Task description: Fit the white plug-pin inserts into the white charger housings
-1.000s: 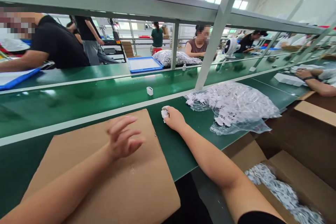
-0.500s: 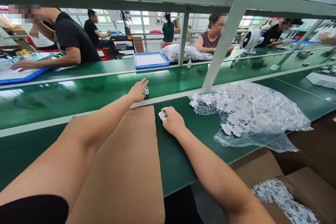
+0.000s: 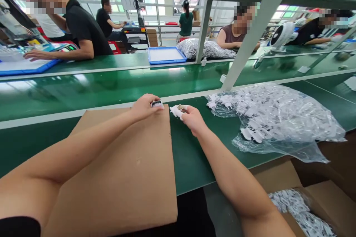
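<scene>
The green counter (image 3: pixel 191 170) is carrying a large cardboard sheet (image 3: pixel 125 177) and, to its right, a clear plastic bag (image 3: pixel 292 114) full of white plug parts (image 3: pixel 251 135). The right hand (image 3: pixel 191 118) is pinching some white plastic pieces (image 3: pixel 176 112) above the counter; how many, I cannot tell. Just beside it, the left hand (image 3: pixel 143 106) is pinching a small white housing (image 3: pixel 158 105) at the far right corner of the cardboard sheet, and a dark opening is showing in it. Both are looking light, stiff and somewhat slippery, so fingertips should be holding the housing by its outer walls, without pressing the opening
</scene>
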The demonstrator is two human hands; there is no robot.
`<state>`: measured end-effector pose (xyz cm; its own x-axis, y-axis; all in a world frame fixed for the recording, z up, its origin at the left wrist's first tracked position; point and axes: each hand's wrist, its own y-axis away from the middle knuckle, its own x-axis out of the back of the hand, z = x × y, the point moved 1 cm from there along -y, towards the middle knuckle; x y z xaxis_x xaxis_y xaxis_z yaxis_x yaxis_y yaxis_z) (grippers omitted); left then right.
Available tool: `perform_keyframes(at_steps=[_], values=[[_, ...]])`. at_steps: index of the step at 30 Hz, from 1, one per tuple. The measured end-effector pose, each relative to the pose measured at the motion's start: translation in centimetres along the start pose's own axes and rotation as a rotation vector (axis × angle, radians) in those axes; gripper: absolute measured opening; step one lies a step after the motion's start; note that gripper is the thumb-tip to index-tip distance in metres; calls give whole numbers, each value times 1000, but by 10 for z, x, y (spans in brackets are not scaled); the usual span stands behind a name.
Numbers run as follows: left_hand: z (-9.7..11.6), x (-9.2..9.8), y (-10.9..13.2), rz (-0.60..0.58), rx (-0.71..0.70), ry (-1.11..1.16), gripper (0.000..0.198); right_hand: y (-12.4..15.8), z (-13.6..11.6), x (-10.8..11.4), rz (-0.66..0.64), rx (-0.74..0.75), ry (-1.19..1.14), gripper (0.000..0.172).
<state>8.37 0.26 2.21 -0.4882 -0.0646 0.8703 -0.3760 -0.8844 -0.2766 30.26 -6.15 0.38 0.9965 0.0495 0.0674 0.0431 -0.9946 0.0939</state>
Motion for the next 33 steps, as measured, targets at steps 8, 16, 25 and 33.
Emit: perform_keyframes(at_steps=[8, 16, 25, 33], values=[[42, -27, 90, 61, -19, 347, 43, 11, 0, -12, -63, -64, -105, 36], [36, -36, 91, 30, 9, 535, 24, 40, -10, -21, -108, 533, 567, 30], [37, -36, 91, 60, -9, 554, 22, 44, -9, -29, -129, 647, 876, 42], [38, -37, 96, 94, -36, 460, 23, 46, -19, -35, -138, 610, 1130, 39]])
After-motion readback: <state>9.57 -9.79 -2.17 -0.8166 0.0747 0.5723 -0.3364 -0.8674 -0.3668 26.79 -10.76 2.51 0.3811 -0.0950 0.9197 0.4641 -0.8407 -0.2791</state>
